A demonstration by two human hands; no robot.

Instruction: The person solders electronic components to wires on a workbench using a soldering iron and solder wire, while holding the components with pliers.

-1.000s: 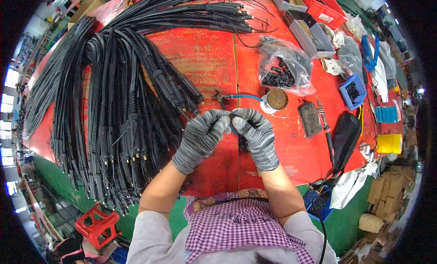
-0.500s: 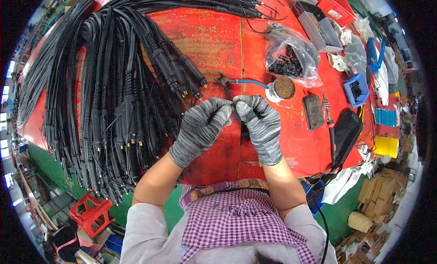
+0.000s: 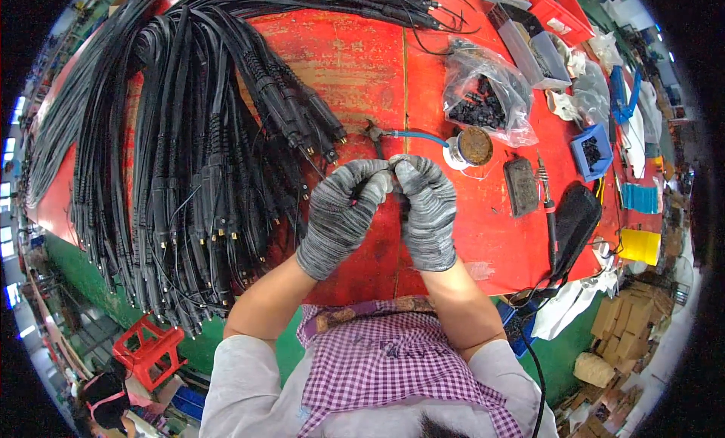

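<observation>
Grey knit gloves cover both hands, which meet fingertip to fingertip over the red table [image 3: 347, 276]. My left hand [image 3: 343, 219] is closed in a pinch, thumb against fingers. Opposite it, my right hand [image 3: 427, 211] pinches too, its tips touching those of the left. Whatever small piece sits between the fingertips is too small and covered to name. Just beyond the fingers lie blue-handled cutting pliers [image 3: 411, 135]. Left of my left hand is a large pile of black cables [image 3: 170, 166] with thick connector ends and metal tips.
A solder spool [image 3: 474, 146], a clear bag of small black parts [image 3: 483, 98], a dark block [image 3: 520, 186] and a soldering iron [image 3: 550, 219] lie to the right. Blue bin [image 3: 591, 152] and red bin [image 3: 560, 13] stand farther off. A red stool [image 3: 149, 353] is at lower left.
My hands have drawn slightly closer together, the left shifting a little right and the right a little left. Both keep their pinch.
</observation>
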